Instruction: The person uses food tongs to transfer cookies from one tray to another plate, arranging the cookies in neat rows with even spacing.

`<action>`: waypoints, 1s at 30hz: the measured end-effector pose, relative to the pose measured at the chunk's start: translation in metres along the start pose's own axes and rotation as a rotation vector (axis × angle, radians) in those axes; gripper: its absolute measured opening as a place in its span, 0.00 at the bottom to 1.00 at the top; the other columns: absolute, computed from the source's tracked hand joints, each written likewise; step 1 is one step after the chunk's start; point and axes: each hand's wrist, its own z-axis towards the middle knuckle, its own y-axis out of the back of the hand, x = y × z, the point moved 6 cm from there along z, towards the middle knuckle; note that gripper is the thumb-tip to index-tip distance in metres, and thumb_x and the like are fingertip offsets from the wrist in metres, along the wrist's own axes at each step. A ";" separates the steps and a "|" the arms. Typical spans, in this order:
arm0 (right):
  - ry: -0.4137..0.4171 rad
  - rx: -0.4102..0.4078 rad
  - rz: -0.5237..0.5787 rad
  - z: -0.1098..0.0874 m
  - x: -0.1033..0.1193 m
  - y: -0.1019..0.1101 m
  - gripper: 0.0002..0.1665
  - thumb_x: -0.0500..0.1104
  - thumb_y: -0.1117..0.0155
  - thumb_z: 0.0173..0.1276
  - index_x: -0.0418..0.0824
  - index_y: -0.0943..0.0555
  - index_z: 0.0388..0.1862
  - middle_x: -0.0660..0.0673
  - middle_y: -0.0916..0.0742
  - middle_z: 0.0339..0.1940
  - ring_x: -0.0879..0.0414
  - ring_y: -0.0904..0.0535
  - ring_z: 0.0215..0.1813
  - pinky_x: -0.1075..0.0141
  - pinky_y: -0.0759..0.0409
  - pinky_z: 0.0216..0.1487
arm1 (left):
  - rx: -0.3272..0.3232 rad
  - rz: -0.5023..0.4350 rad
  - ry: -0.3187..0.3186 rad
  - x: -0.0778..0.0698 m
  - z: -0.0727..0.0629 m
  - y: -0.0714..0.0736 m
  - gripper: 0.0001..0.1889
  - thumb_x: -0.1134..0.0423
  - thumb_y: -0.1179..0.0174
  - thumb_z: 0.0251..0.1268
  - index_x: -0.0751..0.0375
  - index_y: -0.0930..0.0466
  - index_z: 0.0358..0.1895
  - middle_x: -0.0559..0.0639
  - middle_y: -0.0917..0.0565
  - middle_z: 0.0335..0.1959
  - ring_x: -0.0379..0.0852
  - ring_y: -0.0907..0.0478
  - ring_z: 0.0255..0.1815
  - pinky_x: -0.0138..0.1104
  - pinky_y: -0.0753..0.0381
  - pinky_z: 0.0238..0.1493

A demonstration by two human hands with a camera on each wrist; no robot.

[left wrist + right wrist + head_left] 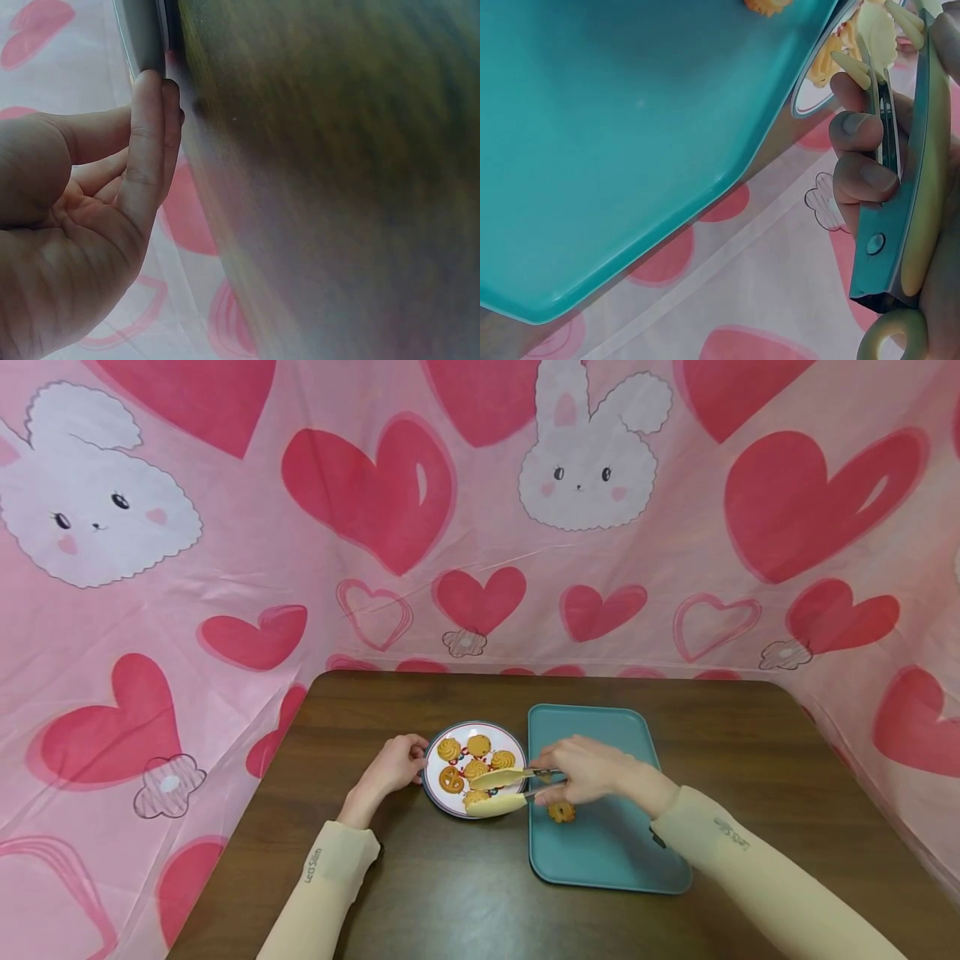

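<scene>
In the head view my left hand (pixel 396 762) touches the left rim of a round white plate (pixel 433 795) with a dark edge. Two fairly straight fingers (pixel 146 142) reach the plate's edge in the left wrist view. My right hand (pixel 588 768) grips metal tongs (pixel 498 806) with cream tips, spread over the plate's lower right. Several golden cookies (pixel 448 749) lie on the plate, along with a pretzel-shaped one (pixel 451 779). One cookie (pixel 476 796) shows between the tong tips; I cannot tell if they touch it.
A teal tray (pixel 607 860) lies right of the plate, under my right hand. One flower-shaped cookie (pixel 561 812) rests near its left edge. The brown wooden table (pixel 435 893) meets a pink cloth (pixel 480 543) with hearts and rabbits behind it.
</scene>
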 end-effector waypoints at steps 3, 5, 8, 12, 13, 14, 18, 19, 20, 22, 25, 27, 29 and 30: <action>-0.006 0.002 0.005 -0.001 0.000 0.001 0.31 0.61 0.30 0.64 0.42 0.16 0.58 0.50 0.13 0.51 0.58 0.17 0.48 0.58 0.17 0.49 | 0.001 -0.002 0.009 0.000 0.000 0.000 0.16 0.74 0.38 0.67 0.74 0.24 0.56 0.57 0.23 0.35 0.44 0.21 0.23 0.34 0.16 0.28; -0.011 0.003 0.007 -0.002 0.000 0.001 0.31 0.60 0.30 0.64 0.42 0.16 0.58 0.50 0.13 0.52 0.58 0.17 0.49 0.57 0.17 0.49 | 0.001 0.003 0.008 0.000 0.000 0.000 0.16 0.74 0.38 0.67 0.75 0.24 0.56 0.57 0.23 0.35 0.44 0.21 0.23 0.34 0.16 0.28; -0.014 0.000 0.010 -0.003 0.000 0.001 0.31 0.60 0.29 0.64 0.41 0.16 0.58 0.49 0.13 0.52 0.57 0.17 0.49 0.57 0.17 0.50 | 0.001 0.007 0.007 0.000 0.000 0.000 0.16 0.74 0.38 0.67 0.75 0.24 0.56 0.57 0.23 0.35 0.43 0.21 0.23 0.34 0.15 0.28; -0.017 -0.003 0.006 -0.004 0.000 0.002 0.32 0.60 0.29 0.63 0.40 0.16 0.58 0.48 0.13 0.53 0.56 0.16 0.49 0.57 0.17 0.50 | 0.004 0.005 0.013 0.000 0.000 0.000 0.16 0.74 0.38 0.67 0.74 0.24 0.56 0.57 0.22 0.36 0.44 0.21 0.24 0.35 0.15 0.29; -0.018 -0.004 0.005 -0.004 0.000 0.002 0.32 0.60 0.29 0.63 0.40 0.16 0.58 0.48 0.13 0.53 0.56 0.16 0.49 0.57 0.17 0.49 | 0.005 0.003 0.016 0.001 0.000 0.000 0.16 0.73 0.38 0.67 0.74 0.24 0.56 0.57 0.22 0.36 0.43 0.21 0.24 0.35 0.15 0.30; -0.020 -0.004 0.004 -0.004 0.000 0.002 0.33 0.60 0.29 0.63 0.40 0.16 0.58 0.48 0.13 0.52 0.57 0.16 0.49 0.57 0.17 0.49 | 0.006 0.004 0.017 0.001 0.000 0.000 0.16 0.73 0.38 0.67 0.74 0.24 0.56 0.57 0.22 0.36 0.44 0.21 0.24 0.34 0.15 0.30; -0.028 -0.012 0.005 -0.007 -0.001 0.003 0.33 0.61 0.28 0.62 0.40 0.16 0.58 0.48 0.13 0.53 0.57 0.16 0.48 0.58 0.16 0.48 | 0.004 0.005 0.022 0.000 0.000 0.000 0.16 0.73 0.38 0.67 0.74 0.24 0.56 0.57 0.22 0.36 0.44 0.21 0.24 0.34 0.15 0.29; -0.031 -0.016 0.011 -0.008 -0.001 0.003 0.33 0.61 0.28 0.62 0.41 0.16 0.58 0.48 0.13 0.53 0.57 0.16 0.48 0.58 0.16 0.47 | 0.005 0.007 0.019 0.000 -0.001 0.000 0.16 0.73 0.38 0.67 0.74 0.24 0.56 0.57 0.22 0.36 0.44 0.21 0.24 0.34 0.15 0.29; -0.033 -0.022 0.013 -0.009 -0.001 0.004 0.33 0.61 0.28 0.61 0.41 0.16 0.58 0.48 0.13 0.53 0.57 0.16 0.48 0.58 0.16 0.47 | 0.007 0.009 0.015 0.000 -0.001 0.000 0.16 0.73 0.38 0.67 0.74 0.24 0.56 0.58 0.22 0.36 0.44 0.21 0.24 0.34 0.15 0.29; -0.040 -0.031 0.016 -0.012 -0.002 0.006 0.34 0.61 0.28 0.61 0.41 0.16 0.59 0.48 0.14 0.54 0.56 0.16 0.48 0.59 0.16 0.47 | 0.009 0.007 0.015 0.000 -0.001 0.000 0.16 0.73 0.38 0.67 0.75 0.24 0.56 0.58 0.22 0.37 0.44 0.20 0.24 0.34 0.15 0.29; -0.054 -0.043 0.025 -0.017 -0.003 0.010 0.35 0.62 0.28 0.60 0.42 0.17 0.60 0.49 0.14 0.53 0.55 0.15 0.47 0.60 0.16 0.45 | 0.009 0.009 0.011 0.000 0.000 0.000 0.16 0.74 0.38 0.67 0.75 0.24 0.56 0.58 0.22 0.36 0.44 0.20 0.24 0.34 0.15 0.29; -0.066 -0.049 0.016 -0.020 -0.006 0.013 0.37 0.64 0.29 0.60 0.42 0.17 0.61 0.49 0.14 0.54 0.55 0.16 0.47 0.60 0.16 0.46 | 0.007 0.005 0.019 0.001 0.000 0.000 0.16 0.73 0.38 0.67 0.74 0.24 0.56 0.58 0.22 0.36 0.44 0.20 0.24 0.34 0.15 0.29; -0.073 -0.064 0.007 -0.024 -0.008 0.016 0.37 0.64 0.29 0.60 0.42 0.18 0.61 0.49 0.14 0.55 0.56 0.16 0.48 0.60 0.16 0.47 | 0.005 0.008 0.016 0.002 0.001 0.000 0.16 0.74 0.38 0.67 0.74 0.24 0.56 0.58 0.22 0.36 0.44 0.20 0.24 0.34 0.15 0.29; -0.074 -0.074 0.000 -0.027 -0.009 0.018 0.38 0.65 0.29 0.60 0.42 0.18 0.61 0.49 0.14 0.55 0.56 0.16 0.48 0.60 0.16 0.47 | 0.006 0.008 0.013 0.002 0.001 -0.001 0.16 0.74 0.38 0.67 0.74 0.24 0.56 0.58 0.22 0.36 0.44 0.20 0.24 0.34 0.15 0.29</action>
